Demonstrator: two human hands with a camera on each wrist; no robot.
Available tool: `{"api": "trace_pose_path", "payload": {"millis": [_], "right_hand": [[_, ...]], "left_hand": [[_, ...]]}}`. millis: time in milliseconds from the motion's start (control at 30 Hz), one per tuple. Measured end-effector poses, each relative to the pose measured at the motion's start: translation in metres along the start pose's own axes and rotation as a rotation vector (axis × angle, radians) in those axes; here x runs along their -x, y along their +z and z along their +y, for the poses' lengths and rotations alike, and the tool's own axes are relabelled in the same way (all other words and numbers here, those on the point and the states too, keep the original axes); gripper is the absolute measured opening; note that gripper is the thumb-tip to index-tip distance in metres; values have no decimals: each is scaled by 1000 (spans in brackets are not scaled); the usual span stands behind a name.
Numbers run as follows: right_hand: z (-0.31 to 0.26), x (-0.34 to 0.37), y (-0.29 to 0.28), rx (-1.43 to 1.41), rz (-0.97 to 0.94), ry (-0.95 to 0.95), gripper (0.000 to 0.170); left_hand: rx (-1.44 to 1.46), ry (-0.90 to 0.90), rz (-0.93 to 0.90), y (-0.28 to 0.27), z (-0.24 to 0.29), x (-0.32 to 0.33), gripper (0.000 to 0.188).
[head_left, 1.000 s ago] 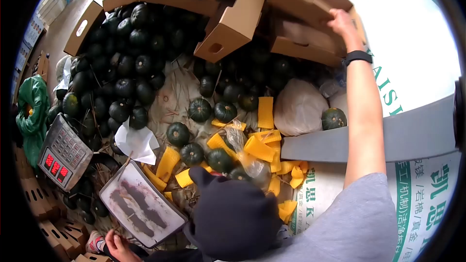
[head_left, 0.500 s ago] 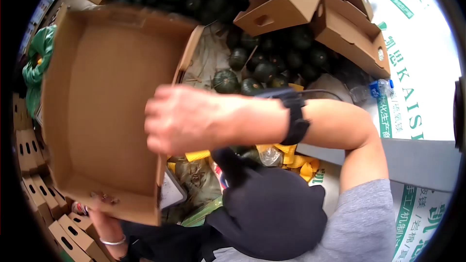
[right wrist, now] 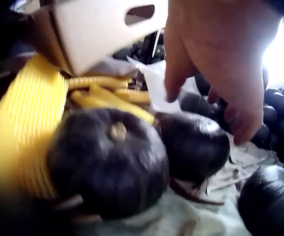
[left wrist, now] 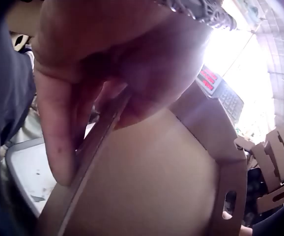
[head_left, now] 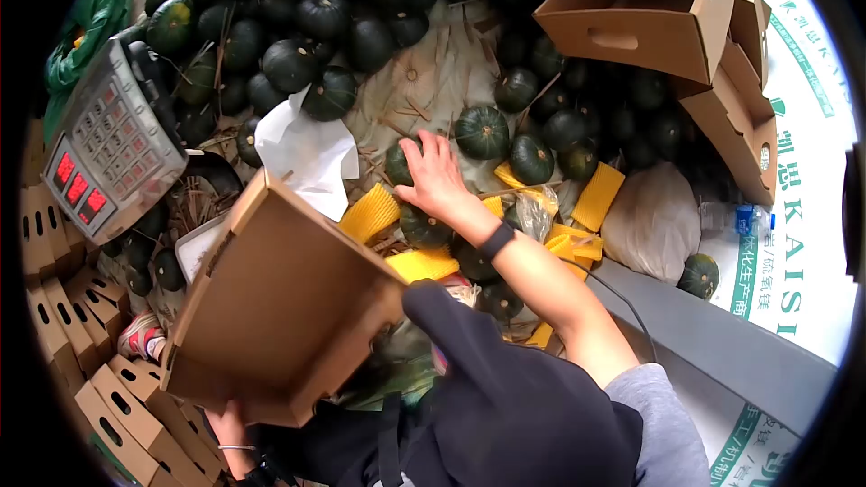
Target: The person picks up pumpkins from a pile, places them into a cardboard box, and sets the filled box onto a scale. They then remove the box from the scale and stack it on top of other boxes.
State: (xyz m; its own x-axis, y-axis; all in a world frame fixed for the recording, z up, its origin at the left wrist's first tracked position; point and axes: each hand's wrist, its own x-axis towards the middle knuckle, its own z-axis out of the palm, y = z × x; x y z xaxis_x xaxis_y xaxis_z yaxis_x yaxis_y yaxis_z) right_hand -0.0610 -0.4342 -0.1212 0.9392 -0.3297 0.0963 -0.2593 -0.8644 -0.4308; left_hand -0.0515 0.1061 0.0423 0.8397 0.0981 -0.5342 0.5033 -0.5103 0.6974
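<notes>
My left hand (head_left: 230,433) grips the near wall of a tilted cardboard box (head_left: 289,298); in the left wrist view its fingers and thumb straddle the wall's edge. The box's hollow inside shows. Fingers spread, my right hand (head_left: 437,176) reaches over a dark green pumpkin (head_left: 397,162), partly hidden under it. In the right wrist view the fingers point down just above that pumpkin (right wrist: 193,145), beside a nearer pumpkin (right wrist: 110,162). Yellow foam net sleeves (head_left: 370,214) lie around these pumpkins.
A scale display (head_left: 117,144) with red digits stands at the left, near crumpled white paper (head_left: 311,153). Heaped pumpkins (head_left: 325,13) fill the back. Another cardboard box (head_left: 631,32), a white bag (head_left: 654,221) and a plastic bottle (head_left: 731,218) are at the right. Folded boxes (head_left: 135,424) stand lower left.
My right hand reached to the boxes at the upper right, then was at the box's right side, and is now over the pumpkins. The box has come to the left hand and tilted.
</notes>
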Motion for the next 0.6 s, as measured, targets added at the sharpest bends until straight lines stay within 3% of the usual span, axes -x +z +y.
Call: {"api": "trace_pose_path", "payload": {"millis": [67, 100, 167, 200, 233, 267, 367, 400, 433, 500, 533, 600], "right_hand": [[-2, -12, -4, -59, -238, 150, 80], [-1, -19, -7, -88, -351, 222, 84], [1, -20, -11, -173, -314, 243, 89], [-3, -19, -25, -198, -281, 212, 90], [-8, -16, -41, -220, -254, 177, 91], [-19, -10, -62, -244, -240, 124, 92], [-52, 13, -114, -622, -155, -161, 79], [-69, 22, -127, -1006, -300, -9, 76], [-85, 29, -137, -1387, -464, 162, 72], [-97, 30, -138, -1227, -558, -13, 66], [-94, 27, -137, -1111, -536, -133, 63], [-92, 29, -127, -1164, -586, -53, 67]], "left_hand": [[-112, -276, -212, -27, -6, -13, 47], [-148, -202, -137, -24, -13, -24, 51], [-217, -50, 16, -14, -28, -46, 60], [-739, 338, 299, 10, 0, -38, 64], [-732, 456, 366, 23, 31, -37, 64], [-398, 500, 274, 49, 74, -25, 64], [257, 290, -112, 162, 187, 38, 68], [362, 248, -358, 188, 191, 40, 74], [582, 7, -516, 213, 205, 50, 77], [599, 245, -626, 246, 164, 34, 81], [631, 206, -614, 248, 164, 35, 82], [669, 163, -618, 246, 160, 41, 82]]}}
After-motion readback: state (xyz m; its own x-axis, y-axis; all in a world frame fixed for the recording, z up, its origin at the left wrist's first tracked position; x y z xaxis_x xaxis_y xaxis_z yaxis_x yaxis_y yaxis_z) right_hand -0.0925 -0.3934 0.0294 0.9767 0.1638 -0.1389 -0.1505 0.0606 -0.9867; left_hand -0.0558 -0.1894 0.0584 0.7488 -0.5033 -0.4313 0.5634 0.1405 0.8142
